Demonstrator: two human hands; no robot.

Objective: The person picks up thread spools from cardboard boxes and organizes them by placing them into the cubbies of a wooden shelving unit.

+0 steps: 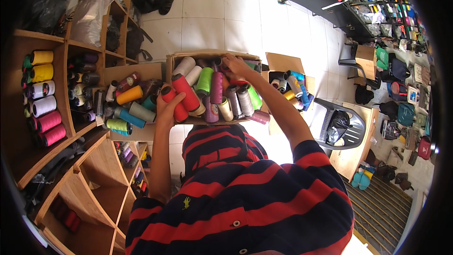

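A cardboard box [207,53] packed with several thread spools of many colours stands in front of me at chest height. My left hand [165,109] is at the box's near left corner, fingers curled around a red spool [180,112] next to a longer red spool [185,92]. My right hand [237,66] reaches to the far side of the box. Its fingertips are down among the spools near a pink one [216,87]. Whether they grip one is hidden. My striped red and navy shirt [245,189] fills the lower middle.
A second open box [134,72] of spools is at the left, a third [283,61] at the right. Wooden shelves [66,89] with yellow, white and pink spools line the left side. A grey plastic chair [347,127], a dark rack [330,4] and white floor tiles [212,14] lie beyond.
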